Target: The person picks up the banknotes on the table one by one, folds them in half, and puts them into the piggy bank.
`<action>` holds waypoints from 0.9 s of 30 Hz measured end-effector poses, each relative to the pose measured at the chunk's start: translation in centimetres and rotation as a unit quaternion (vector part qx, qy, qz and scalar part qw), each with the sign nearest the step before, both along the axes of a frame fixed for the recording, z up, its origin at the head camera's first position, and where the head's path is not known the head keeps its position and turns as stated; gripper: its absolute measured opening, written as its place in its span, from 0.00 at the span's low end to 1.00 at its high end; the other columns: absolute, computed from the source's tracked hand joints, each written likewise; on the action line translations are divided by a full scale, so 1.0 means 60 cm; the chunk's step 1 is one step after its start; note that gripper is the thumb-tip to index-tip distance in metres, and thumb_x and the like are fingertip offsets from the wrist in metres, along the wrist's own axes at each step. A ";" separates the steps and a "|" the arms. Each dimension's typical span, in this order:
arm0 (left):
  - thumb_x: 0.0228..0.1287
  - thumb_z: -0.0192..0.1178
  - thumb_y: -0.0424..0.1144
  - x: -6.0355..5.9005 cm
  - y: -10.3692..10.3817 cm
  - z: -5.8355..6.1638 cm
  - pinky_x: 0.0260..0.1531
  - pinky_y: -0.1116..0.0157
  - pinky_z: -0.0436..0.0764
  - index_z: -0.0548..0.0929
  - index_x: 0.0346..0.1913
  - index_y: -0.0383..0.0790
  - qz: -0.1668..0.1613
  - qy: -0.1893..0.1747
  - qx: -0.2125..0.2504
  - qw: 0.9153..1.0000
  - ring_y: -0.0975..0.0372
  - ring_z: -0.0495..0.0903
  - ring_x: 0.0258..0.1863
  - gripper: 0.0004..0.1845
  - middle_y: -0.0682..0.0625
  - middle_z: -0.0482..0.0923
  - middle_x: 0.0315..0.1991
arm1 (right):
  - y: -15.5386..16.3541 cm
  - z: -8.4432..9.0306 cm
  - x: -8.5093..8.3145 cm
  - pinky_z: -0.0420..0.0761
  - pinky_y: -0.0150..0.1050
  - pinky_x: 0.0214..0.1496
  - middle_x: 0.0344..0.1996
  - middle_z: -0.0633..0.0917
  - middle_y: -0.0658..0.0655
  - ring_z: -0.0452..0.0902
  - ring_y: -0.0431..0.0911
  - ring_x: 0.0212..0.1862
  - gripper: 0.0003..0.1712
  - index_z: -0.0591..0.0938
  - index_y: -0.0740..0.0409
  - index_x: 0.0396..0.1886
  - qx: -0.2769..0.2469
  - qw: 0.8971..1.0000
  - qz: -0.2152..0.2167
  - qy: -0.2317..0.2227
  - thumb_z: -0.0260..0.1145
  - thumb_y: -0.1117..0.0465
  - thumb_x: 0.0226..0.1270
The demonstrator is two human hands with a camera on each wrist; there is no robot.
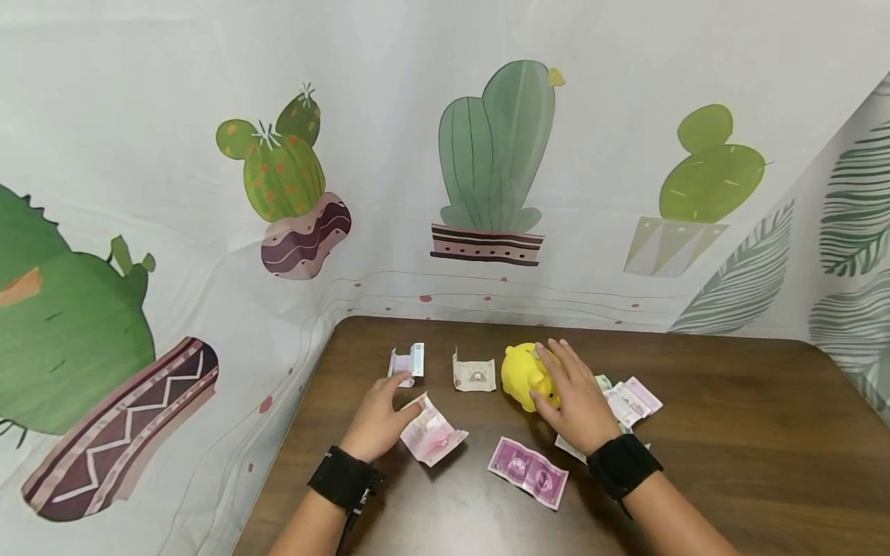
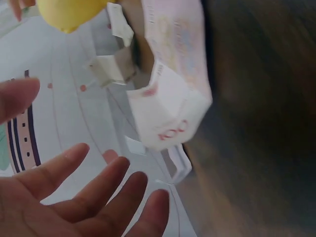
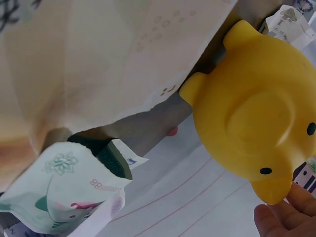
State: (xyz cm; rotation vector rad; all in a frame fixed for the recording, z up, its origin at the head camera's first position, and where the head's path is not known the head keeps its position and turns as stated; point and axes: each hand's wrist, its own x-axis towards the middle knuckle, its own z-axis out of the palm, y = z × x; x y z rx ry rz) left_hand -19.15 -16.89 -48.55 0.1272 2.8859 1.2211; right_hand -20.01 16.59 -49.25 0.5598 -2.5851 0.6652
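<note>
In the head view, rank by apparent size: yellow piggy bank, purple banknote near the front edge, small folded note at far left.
1. purple banknote
2. yellow piggy bank, partly covered by the right hand, so nearly level
3. small folded note

On a dark wooden desk (image 1: 730,432), a yellow plastic piggy bank (image 1: 523,375) stands near the back edge, the right hand (image 1: 573,401) resting on it. To its left lie a small cream folded note (image 1: 474,374) and a folded white-and-pink note (image 1: 408,361); a pile of pale paper notes (image 1: 631,400) lies to its right. Nearer the person, a crumpled pink banknote (image 1: 433,434) touches the left hand (image 1: 378,423), with a flat purple banknote (image 1: 528,471) to its right.
</note>
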 end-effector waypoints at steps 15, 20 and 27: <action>0.60 0.66 0.43 -0.006 0.010 -0.029 0.64 0.45 0.74 0.79 0.61 0.32 -0.007 -0.007 -0.058 0.998 0.42 0.77 0.63 0.28 0.36 0.80 0.60 | -0.005 -0.007 -0.004 0.58 0.64 0.77 0.76 0.65 0.65 0.53 0.63 0.79 0.45 0.65 0.54 0.77 0.011 1.000 -0.006 -0.026 0.73 0.51 0.63; 0.59 0.67 0.42 -0.008 0.012 -0.032 0.61 0.46 0.76 0.82 0.58 0.33 -0.014 0.002 -0.062 0.998 0.44 0.79 0.60 0.25 0.38 0.82 0.57 | -0.005 -0.010 -0.006 0.57 0.62 0.78 0.73 0.68 0.66 0.52 0.62 0.79 0.44 0.66 0.54 0.76 0.020 0.999 -0.014 -0.027 0.72 0.51 0.64; 0.57 0.68 0.41 -0.013 0.013 -0.035 0.59 0.47 0.77 0.83 0.56 0.34 -0.016 0.011 -0.065 0.998 0.45 0.81 0.58 0.23 0.40 0.84 0.55 | -0.008 -0.018 -0.009 0.59 0.62 0.77 0.70 0.72 0.65 0.54 0.61 0.79 0.39 0.71 0.56 0.73 0.021 1.000 -0.020 -0.012 0.71 0.50 0.64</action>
